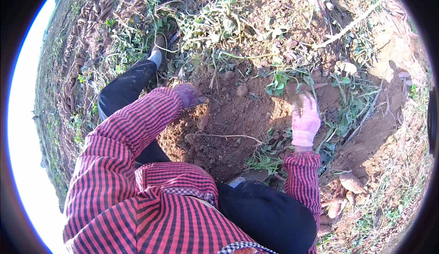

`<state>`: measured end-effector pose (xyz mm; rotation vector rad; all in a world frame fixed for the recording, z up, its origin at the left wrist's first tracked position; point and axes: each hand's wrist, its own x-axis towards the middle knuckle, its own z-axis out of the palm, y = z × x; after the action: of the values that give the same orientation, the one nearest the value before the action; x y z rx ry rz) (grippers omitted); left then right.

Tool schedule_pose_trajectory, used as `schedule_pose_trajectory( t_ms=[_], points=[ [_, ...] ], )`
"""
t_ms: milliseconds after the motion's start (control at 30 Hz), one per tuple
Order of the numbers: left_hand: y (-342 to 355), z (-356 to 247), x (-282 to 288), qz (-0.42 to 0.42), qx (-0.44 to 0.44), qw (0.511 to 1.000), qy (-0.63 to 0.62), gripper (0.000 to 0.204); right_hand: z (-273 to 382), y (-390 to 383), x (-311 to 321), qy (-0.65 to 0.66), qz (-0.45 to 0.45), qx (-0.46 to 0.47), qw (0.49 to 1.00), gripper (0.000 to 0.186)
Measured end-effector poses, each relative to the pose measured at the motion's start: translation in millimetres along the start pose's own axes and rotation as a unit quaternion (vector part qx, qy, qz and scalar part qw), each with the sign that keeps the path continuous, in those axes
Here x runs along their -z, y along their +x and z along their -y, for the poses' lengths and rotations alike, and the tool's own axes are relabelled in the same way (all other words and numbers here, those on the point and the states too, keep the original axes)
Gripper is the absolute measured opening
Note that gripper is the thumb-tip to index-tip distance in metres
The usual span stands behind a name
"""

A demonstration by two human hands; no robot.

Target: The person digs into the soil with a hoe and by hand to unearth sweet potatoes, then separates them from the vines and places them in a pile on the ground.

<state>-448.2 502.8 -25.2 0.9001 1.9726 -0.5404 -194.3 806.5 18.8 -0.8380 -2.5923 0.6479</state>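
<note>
Nearest, two dark-trousered legs point(270, 215) bend under two striped sleeves point(302, 176); beside the right knee lie at least three reddish tubers point(351, 182) on the ground. Farther on, one thin root point(228, 136) crosses the loose dug soil point(238, 110) between the two hands, touching neither. The gloved right hand point(306, 119) points forward, its fingers half bent with the tips down near the soil; whether they grip anything I cannot tell. The gloved left hand point(188, 96) has its fingers curled low at the soil's left side, their hold unclear. Beyond are uncountable leafy vines point(224, 23) and one pale stick point(352, 25).
</note>
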Motion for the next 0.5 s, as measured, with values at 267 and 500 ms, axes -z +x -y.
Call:
schedule_pose_trajectory(
  t_ms=[267,500],
  points=[
    [-10,-99,-17,-0.052,-0.089,0.992,-0.079,0.068,-51,66,10,-0.151,0.237,-0.049,0.958,0.069],
    [-28,-77,-39,0.138,-0.202,0.965,0.093,0.05,1,-82,-18,-0.062,0.248,0.176,0.951,0.028]
  ],
)
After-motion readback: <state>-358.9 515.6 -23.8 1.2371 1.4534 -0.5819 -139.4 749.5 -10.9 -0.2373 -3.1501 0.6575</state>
